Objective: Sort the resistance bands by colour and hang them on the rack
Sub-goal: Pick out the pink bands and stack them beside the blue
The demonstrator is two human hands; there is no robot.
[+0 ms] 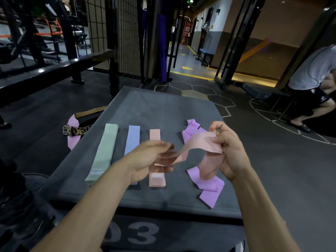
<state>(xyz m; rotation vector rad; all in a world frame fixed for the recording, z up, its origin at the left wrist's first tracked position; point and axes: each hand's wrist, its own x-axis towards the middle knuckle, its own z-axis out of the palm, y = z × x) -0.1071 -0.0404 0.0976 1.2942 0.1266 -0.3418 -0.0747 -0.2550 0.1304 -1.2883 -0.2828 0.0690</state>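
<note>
A pink band (192, 146) hangs in the air at the centre of the frame, stretched between both hands above the grey padded box (163, 106). The right hand (229, 148) pinches one end, fingers curled over its upper edge; the left hand (154, 157) grips the other end, though motion blur there hides exactly how the fingers lie. The band's long axis runs roughly left to right across the frame, rising slightly toward the right, and it carries a twist near the middle, with a slack loop drooping below the right hand.

To do this step well, I judge the twist should be worked out first, the loop flattened so both layers lie flush, and the strip turned so its length runs away from the viewer like the others, then laid on the pink stack (156, 160) at lower centre, edges matched.

That stack lies flat, long axis pointing up the frame. Left of it lies a blue stack (133, 137), partly hidden by the left wrist, and further left a green stack (104, 151), both pointing likewise, the green one leaning a little rightward at its far end. Unsorted purple bands (209, 186) lie crumpled at the right, beneath the held band. A leopard-print belt (80, 130) and a pink cloth (72, 140) sit off the box's left edge. No rack can be picked out with certainty.
</note>
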